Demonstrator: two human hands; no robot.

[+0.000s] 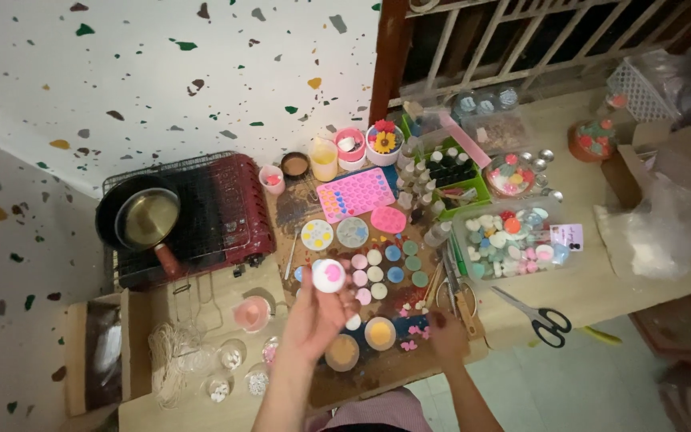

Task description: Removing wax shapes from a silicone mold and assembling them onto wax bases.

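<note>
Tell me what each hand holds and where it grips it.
The left hand holds a small round white candle with a pink top, fingertips around its rim. The right hand rests on the worktable; whether it holds anything cannot be told.

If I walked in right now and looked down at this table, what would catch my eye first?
Probably the left hand at centre, holding up a small round white piece with a pink heart. Behind it lies a pink heart mould, with a red tabletop stove and its dark pan to the left.
</note>
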